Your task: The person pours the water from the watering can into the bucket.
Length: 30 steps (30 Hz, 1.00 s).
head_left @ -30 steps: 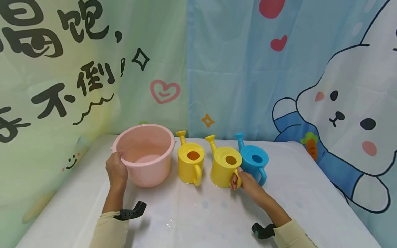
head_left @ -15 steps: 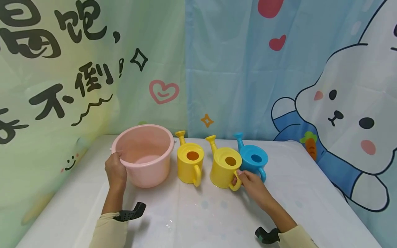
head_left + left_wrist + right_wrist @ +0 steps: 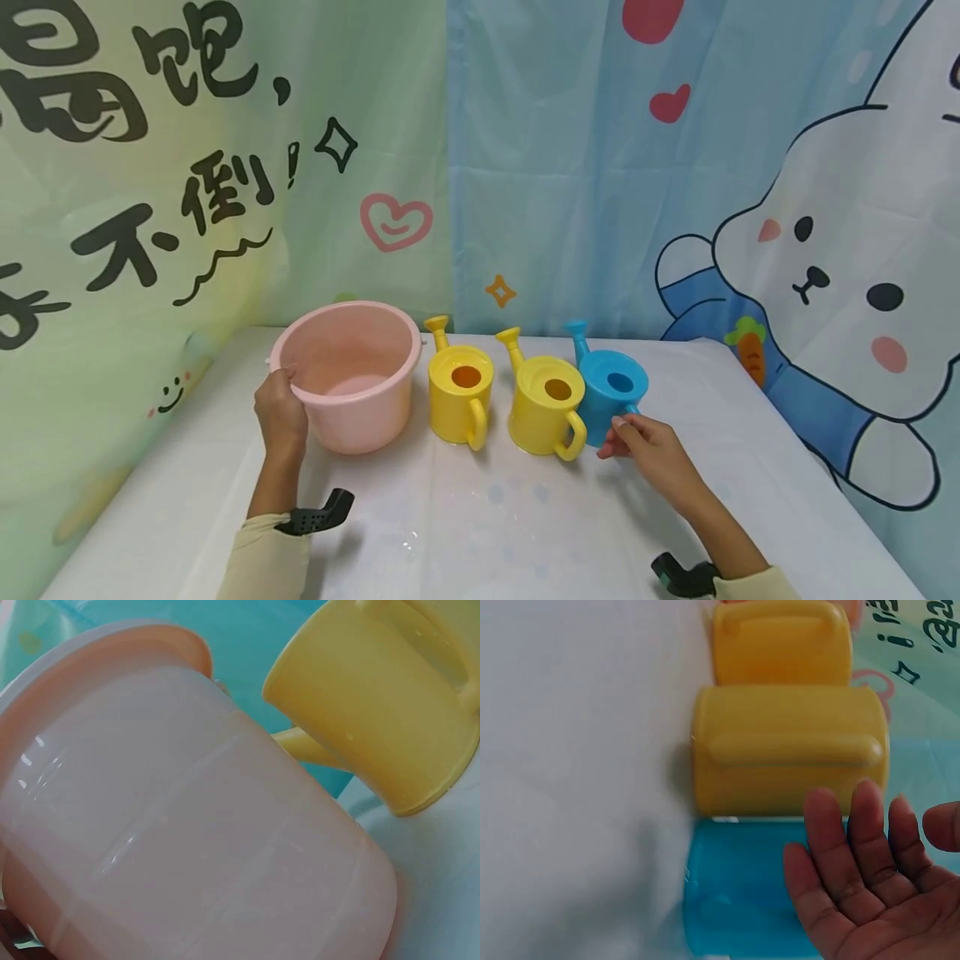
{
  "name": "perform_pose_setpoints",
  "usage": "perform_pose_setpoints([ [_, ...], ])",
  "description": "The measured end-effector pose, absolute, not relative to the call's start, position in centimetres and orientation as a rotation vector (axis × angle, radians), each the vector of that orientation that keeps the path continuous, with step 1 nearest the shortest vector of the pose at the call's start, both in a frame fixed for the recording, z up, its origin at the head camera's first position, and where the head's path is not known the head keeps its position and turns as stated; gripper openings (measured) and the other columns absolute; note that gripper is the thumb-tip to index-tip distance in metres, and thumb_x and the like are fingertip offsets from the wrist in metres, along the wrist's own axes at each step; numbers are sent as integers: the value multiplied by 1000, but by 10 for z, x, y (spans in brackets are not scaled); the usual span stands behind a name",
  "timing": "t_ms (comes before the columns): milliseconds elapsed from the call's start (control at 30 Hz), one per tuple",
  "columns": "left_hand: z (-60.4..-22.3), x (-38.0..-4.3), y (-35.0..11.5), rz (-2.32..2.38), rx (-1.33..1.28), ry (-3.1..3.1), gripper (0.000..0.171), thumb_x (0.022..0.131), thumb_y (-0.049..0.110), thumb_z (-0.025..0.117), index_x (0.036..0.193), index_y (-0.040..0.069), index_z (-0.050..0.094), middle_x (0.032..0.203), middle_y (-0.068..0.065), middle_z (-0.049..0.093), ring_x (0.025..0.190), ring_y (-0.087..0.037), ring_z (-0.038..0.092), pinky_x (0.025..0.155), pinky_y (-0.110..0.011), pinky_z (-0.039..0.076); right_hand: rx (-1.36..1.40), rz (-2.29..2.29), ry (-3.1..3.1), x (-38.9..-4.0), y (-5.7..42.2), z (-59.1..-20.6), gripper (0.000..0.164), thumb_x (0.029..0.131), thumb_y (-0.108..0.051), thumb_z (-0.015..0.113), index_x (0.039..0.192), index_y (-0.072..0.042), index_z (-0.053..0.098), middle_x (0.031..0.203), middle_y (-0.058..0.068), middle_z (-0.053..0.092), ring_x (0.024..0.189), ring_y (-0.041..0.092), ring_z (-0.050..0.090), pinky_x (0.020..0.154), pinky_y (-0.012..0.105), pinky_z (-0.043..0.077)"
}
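Rightmost in the row on the white table (image 3: 480, 533), the blue watering can (image 3: 611, 392) stands upright, spout pointing far, handle toward the near side. Right hand (image 3: 648, 454) sits just near and right of it, fingers (image 3: 840, 847) straight and released, fingertips at the handle side; actual contact unclear. Left hand (image 3: 281, 412) is well apart at the left end, curled over the rim of the pink bucket (image 3: 352, 371). Two yellow watering cans (image 3: 461, 392) stand between bucket and blue can.
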<state>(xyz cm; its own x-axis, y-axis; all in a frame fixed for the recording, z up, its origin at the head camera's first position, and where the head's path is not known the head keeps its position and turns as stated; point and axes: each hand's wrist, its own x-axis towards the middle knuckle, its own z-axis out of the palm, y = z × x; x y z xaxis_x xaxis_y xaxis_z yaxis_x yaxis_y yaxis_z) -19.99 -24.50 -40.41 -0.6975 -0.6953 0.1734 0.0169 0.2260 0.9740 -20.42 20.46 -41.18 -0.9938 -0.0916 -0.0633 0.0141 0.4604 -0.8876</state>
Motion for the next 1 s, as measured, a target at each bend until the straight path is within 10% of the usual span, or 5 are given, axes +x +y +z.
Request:
perform_pose_setpoints([
  [533,-405,-199,-246,-1533,608,-1920,57,97,28,27,123,-11,59,129,-25,57,116,-37,54,95,-48,37,368,-1803,2778,-248,259,-498,68,92,-66,41,127,-8,46,117,12,55,105,23,58,75,16,49],
  [1000,-405,-200,-246,-1546,615,-1912,57,97,29,27,122,-11,59,121,-28,60,104,-34,55,83,-34,38,257,-1684,2766,-217,215,-455,62,97,-56,43,114,2,57,103,15,65,103,28,53,89,43,47],
])
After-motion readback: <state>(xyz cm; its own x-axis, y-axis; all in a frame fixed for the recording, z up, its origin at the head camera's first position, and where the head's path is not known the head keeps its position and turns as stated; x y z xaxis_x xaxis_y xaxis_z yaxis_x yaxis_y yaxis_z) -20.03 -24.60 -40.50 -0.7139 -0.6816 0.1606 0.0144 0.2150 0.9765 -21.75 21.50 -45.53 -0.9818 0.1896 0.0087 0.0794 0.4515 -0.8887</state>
